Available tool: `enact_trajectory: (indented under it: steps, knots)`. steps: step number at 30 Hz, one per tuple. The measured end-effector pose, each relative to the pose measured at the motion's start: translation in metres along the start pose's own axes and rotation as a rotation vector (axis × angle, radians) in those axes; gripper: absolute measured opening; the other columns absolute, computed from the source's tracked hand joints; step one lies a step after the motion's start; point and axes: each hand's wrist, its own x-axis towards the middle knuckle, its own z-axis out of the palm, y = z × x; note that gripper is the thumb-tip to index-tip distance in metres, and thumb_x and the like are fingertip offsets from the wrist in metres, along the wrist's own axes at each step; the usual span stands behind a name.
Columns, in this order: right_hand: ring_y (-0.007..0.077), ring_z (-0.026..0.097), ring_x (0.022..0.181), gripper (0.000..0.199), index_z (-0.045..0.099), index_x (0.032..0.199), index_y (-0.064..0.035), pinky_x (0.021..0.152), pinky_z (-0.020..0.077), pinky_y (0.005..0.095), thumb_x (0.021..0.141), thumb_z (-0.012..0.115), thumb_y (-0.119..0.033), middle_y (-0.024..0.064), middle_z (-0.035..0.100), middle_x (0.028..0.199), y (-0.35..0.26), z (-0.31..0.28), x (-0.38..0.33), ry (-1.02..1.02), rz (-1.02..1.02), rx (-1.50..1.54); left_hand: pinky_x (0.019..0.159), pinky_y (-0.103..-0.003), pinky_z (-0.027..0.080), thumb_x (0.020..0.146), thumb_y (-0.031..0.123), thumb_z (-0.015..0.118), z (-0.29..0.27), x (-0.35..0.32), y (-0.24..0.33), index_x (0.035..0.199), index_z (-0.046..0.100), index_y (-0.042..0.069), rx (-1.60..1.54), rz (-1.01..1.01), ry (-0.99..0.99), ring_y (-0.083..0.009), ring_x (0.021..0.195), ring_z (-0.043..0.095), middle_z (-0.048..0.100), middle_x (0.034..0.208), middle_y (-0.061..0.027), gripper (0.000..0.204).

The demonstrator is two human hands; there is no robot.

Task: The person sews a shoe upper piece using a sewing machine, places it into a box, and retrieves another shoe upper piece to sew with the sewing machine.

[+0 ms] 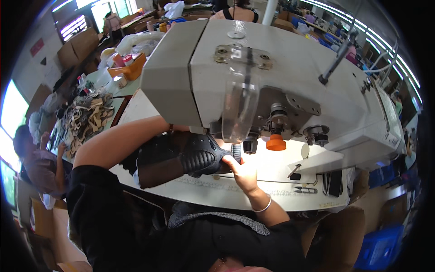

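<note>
A black and dark brown piece of work (199,156) with moulded ribs lies at the needle end of a large grey sewing machine (281,72). I cannot tell what kind of article it is. My right hand (244,174) grips its right end, thumb on top and the fingers partly hidden under the light. My left arm reaches round the far side of the piece. Of my left hand (182,128) only the part by the wrist shows; the machine head covers its fingers. Thread snips (304,190) lie on the white machine table (267,199), right of my right hand.
A clear plastic guard (240,104) and an orange knob (276,142) hang from the machine head. Cut scraps (88,113) heap on a green table at left, near an orange bin (129,68). A co-worker (43,163) sits at far left. A cardboard box (340,235) stands lower right.
</note>
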Motion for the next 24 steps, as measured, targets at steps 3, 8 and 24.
enact_trajectory:
  steps: [3,8,24]
  knots:
    - [0.0086,0.060,0.078,0.015,0.065,0.096,0.0040,0.072,0.0506,0.0241,0.089,0.069,-0.008,0.0021,0.067,0.089,0.021,0.010,-0.002,0.068,-0.134,-0.081,0.100,-0.033,0.046,0.098,0.026,0.055,-0.005,-0.002,0.009,0.127,0.057,0.005,0.046,0.032,0.022,-0.0199,0.117,0.056,0.059,0.128,-0.0105,0.036]
    - [0.0097,0.059,0.082,0.017,0.064,0.103,0.0047,0.079,0.0484,0.0240,0.091,0.067,-0.008,0.0029,0.067,0.092,0.025,0.008,-0.002,0.033,-0.088,-0.072,0.100,-0.034,0.046,0.098,0.028,0.055,-0.013,-0.010,0.021,0.128,0.057,0.005,0.148,0.075,0.020,-0.0205,0.117,0.056,0.059,0.128,-0.0112,0.038]
    - [0.0110,0.057,0.091,0.028,0.063,0.109,0.0007,0.084,0.0453,0.0254,0.091,0.068,-0.020,0.0025,0.063,0.099,0.065,-0.022,0.016,-0.091,0.118,0.025,0.100,-0.035,0.045,0.098,0.035,0.054,-0.030,-0.068,0.092,0.130,0.055,0.005,0.666,0.206,-0.188,-0.0224,0.119,0.055,0.058,0.129,-0.0136,0.044]
